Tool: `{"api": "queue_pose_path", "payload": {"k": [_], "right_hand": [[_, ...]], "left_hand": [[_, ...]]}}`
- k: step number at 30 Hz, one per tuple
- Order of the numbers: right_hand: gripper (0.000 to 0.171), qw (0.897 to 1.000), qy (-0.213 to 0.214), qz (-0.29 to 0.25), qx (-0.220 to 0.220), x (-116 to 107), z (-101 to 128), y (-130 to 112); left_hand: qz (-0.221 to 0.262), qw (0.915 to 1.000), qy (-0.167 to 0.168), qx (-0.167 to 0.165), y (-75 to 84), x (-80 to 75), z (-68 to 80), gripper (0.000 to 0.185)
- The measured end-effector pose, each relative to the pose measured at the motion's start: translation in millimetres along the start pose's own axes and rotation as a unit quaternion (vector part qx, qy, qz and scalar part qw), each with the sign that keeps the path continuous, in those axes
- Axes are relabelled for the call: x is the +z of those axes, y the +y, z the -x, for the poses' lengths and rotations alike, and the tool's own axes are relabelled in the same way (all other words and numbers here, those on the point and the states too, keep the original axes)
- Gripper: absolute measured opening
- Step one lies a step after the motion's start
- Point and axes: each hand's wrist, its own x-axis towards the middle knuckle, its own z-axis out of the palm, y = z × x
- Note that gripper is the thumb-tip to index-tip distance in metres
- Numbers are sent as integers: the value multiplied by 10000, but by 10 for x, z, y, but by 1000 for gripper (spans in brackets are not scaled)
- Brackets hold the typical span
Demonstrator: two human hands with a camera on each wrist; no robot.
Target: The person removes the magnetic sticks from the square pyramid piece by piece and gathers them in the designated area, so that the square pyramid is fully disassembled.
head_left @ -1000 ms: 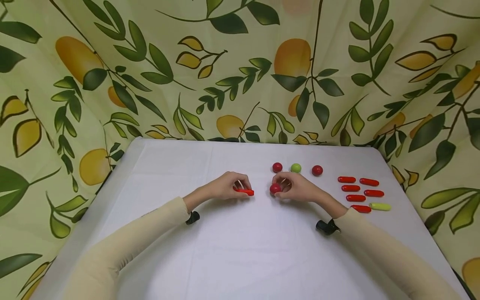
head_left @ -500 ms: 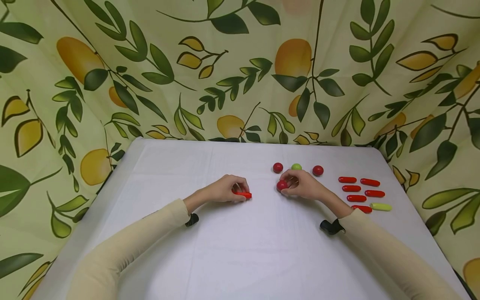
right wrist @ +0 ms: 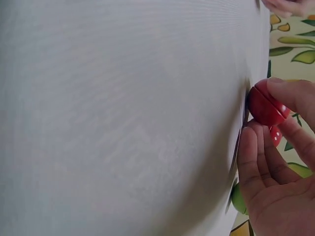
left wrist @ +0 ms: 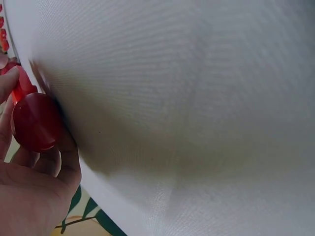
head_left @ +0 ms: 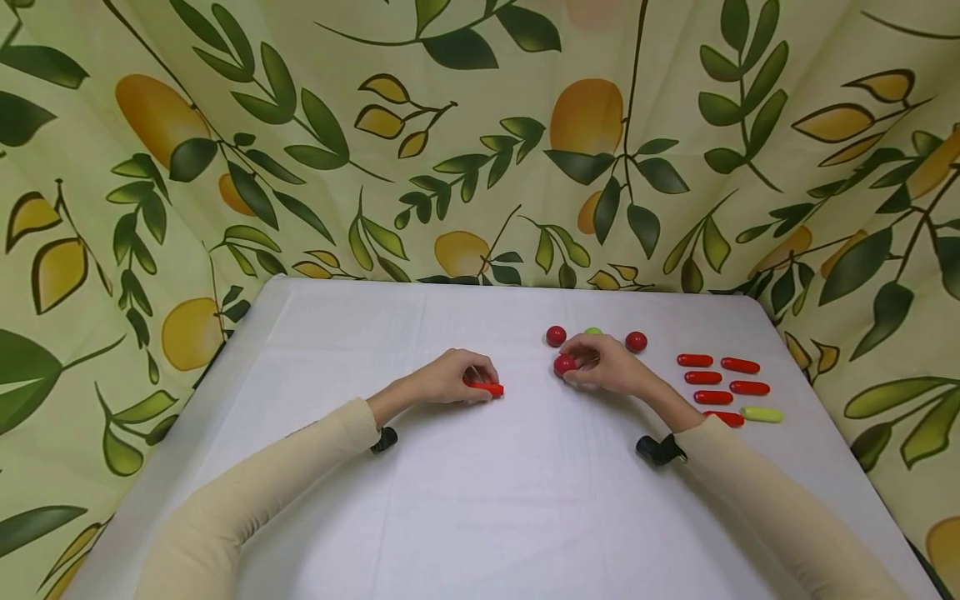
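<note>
My left hand (head_left: pixel 453 377) pinches a long red piece (head_left: pixel 491 389) close over the white table, left of centre. In the left wrist view the piece's glossy rounded end (left wrist: pixel 37 122) faces the camera, and the fingers hide part of its length. To the right, my right hand (head_left: pixel 613 365) grips a red ball (head_left: pixel 564 365) between thumb and fingers. A dark seam running around the ball (right wrist: pixel 267 105) shows in the right wrist view. Behind the right hand sit two more red balls (head_left: pixel 556 336) and a light green ball (head_left: pixel 593 331), mostly hidden by that hand.
Several long red pieces (head_left: pixel 707 377) lie in two columns on the table's right side, with one yellow-green piece (head_left: pixel 762 414) at the near end. White cloth covers the table (head_left: pixel 480 517). A leaf-patterned curtain (head_left: pixel 480 150) hangs along the back and sides.
My right hand has moved a little right and away with the red ball, now covering most of the green ball. My left hand has shifted slightly left and nearer, still pinching the long red piece.
</note>
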Motion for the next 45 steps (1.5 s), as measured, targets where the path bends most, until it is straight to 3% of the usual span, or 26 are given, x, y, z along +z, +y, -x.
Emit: {"api": "queue_pose_path", "payload": {"k": [15, 30, 35, 39, 45], "right_hand": [[37, 9997, 45, 159, 196, 5, -85, 5], [43, 9999, -8, 15, 125, -25, -59, -24], [43, 9998, 152, -135, -58, -63, -23, -93], [42, 9985, -28, -391, -373, 67, -58, -274], [42, 9926, -925, -458, -631, 535, -216, -558]], "left_hand": [[-50, 9999, 21, -138, -15, -37, 60, 22], [-283, 9992, -3, -271, -13, -45, 171, 27], [-241, 9990, -18, -377, -32, -69, 232, 32], [-170, 9987, 17, -490, -43, -103, 262, 33], [-46, 9994, 108, -332, -66, -95, 261, 30]]}}
